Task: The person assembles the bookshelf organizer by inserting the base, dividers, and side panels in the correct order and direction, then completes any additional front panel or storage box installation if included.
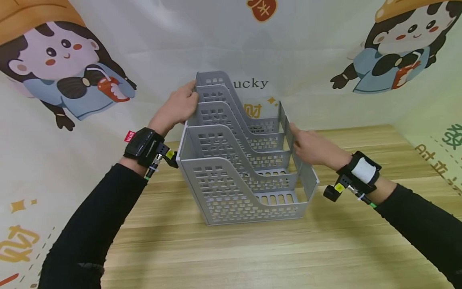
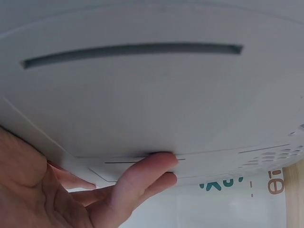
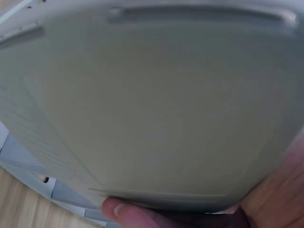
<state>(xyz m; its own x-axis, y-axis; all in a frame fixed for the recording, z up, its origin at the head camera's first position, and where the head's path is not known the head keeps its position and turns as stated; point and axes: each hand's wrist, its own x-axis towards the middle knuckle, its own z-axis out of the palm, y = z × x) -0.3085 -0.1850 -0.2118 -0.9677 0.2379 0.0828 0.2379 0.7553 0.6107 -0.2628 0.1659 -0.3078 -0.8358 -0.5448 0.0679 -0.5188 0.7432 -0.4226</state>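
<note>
A grey plastic file organizer [image 1: 231,172] with several slots and perforated, sloping dividers stands in the middle of the head view. My left hand [image 1: 177,105] grips its tall left side near the back. In the left wrist view the thumb [image 2: 151,167] lies against the outer side panel [image 2: 142,104], with other fingers partly hidden below. On the lower right side, my right hand [image 1: 312,145] holds the side wall toward the back. The right wrist view has a fingertip [image 3: 116,209] at the edge of the smooth side panel [image 3: 156,114]; the remaining fingers are mostly hidden.
Under the organizer is a light wood-grain table [image 1: 252,257]. A white backdrop [image 1: 303,64] with cartoon figures and lettering rises behind it and along both sides. Each wrist wears a strapped black camera mount, the left one [image 1: 144,147] close to the organizer's left side.
</note>
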